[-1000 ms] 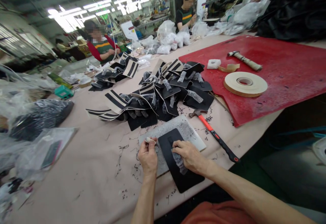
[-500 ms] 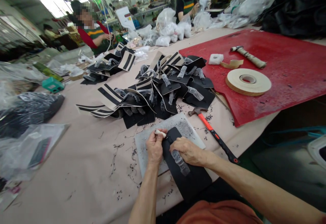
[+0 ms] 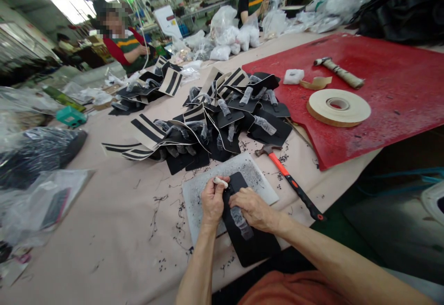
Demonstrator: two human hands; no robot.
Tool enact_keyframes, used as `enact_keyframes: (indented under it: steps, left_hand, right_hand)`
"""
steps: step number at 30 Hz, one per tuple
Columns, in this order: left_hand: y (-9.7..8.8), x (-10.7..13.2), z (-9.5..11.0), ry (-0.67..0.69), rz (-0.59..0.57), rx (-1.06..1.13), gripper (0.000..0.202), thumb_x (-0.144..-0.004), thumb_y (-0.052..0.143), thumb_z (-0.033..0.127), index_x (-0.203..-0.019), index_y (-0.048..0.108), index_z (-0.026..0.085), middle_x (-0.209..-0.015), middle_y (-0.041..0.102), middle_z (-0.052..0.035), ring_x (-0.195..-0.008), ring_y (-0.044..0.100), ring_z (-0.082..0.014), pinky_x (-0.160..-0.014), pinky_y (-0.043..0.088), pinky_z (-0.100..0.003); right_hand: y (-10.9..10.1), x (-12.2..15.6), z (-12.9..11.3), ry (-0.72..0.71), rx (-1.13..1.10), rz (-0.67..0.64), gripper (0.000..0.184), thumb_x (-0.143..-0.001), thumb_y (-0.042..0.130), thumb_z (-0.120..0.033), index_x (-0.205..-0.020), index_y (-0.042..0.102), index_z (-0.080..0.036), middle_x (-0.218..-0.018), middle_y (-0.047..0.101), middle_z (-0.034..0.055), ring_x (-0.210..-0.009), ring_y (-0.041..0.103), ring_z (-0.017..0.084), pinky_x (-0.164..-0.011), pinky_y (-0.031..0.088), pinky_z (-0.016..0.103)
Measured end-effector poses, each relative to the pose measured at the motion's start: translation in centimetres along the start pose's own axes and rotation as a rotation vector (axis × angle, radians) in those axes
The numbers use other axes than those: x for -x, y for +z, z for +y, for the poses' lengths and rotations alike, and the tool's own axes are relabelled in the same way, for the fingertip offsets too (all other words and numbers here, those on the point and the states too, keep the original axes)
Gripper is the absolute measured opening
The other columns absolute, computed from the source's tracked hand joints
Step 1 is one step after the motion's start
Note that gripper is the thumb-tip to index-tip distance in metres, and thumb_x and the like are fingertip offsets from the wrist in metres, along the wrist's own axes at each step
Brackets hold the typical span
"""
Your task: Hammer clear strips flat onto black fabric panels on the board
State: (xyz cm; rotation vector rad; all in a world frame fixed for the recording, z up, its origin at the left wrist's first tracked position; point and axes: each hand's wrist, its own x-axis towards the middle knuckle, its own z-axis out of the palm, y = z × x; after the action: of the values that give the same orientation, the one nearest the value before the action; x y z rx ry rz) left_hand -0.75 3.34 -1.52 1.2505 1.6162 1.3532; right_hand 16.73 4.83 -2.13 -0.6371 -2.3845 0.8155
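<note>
A black flat panel (image 3: 255, 249) with a plastic-wrapped handle (image 3: 241, 224) lies partly on a pale, speckled board (image 3: 197, 203) and overhangs its near edge. My left hand (image 3: 212, 203) grips the panel's left edge near its far end. Something white (image 3: 220, 182), a finger wrap or a small object, shows at its fingertips; I cannot tell which. Closed and bent over the panel, my right hand (image 3: 255, 208) has its fingers at the far end of the handle. Its fingertips are partly hidden. A claw hammer (image 3: 287, 177) with a red and black handle lies right of the board.
Beyond the board is a heap of similar panels (image 3: 222, 115), some showing striped undersides. On the right, a red mat (image 3: 391, 96) bears a tape roll (image 3: 338, 106) and a wrapped-handle hammer (image 3: 340, 72). Plastic bags (image 3: 41, 203) lie left. Two co-workers sit across the table.
The black panel's near end has shifted slightly left and up in the view. My right hand has moved a little left along with it; both hands stay on the panel.
</note>
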Motion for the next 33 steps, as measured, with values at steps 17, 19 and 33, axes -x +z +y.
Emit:
enact_keyframes:
  steps: [17,19,33]
  left_hand:
    - [0.8,0.3,0.1,0.1,0.048,-0.177,0.021,-0.092,0.058,0.035,-0.098,0.072,0.021,-0.096,0.078,-0.005,-0.086,0.071,-0.0197,-0.081,0.056,-0.031]
    - [0.9,0.4,0.1,0.117,0.053,-0.185,0.022,-0.091,0.058,0.036,-0.098,0.072,0.021,-0.096,0.078,-0.0058,-0.085,0.072,-0.0202,-0.08,0.056,-0.031]
    - [1.3,0.3,-0.4,0.163,0.008,-0.16,0.02,-0.09,0.059,0.033,-0.099,0.072,0.021,-0.098,0.079,-0.0063,-0.089,0.074,-0.0214,-0.085,0.057,-0.034]
  right_hand:
    - [-3.0,0.7,-0.4,0.027,0.025,0.078,0.047,-0.082,0.046,-0.002,-0.123,0.059,-0.02,-0.126,0.063,0.009,-0.114,0.055,0.022,-0.096,0.044,0.041]
    - [-5.2,2.0,0.3,0.165,0.19,0.211,0.043,-0.086,0.046,-0.006,-0.125,0.058,-0.019,-0.13,0.059,0.0123,-0.119,0.053,0.026,-0.101,0.043,0.045]
    - [-12.2,2.3,1.8,1.098,-0.347,0.078,0.014,-0.09,0.042,-0.024,-0.077,0.045,-0.022,-0.061,0.044,-0.0035,-0.046,0.04,0.012,-0.047,0.038,0.026]
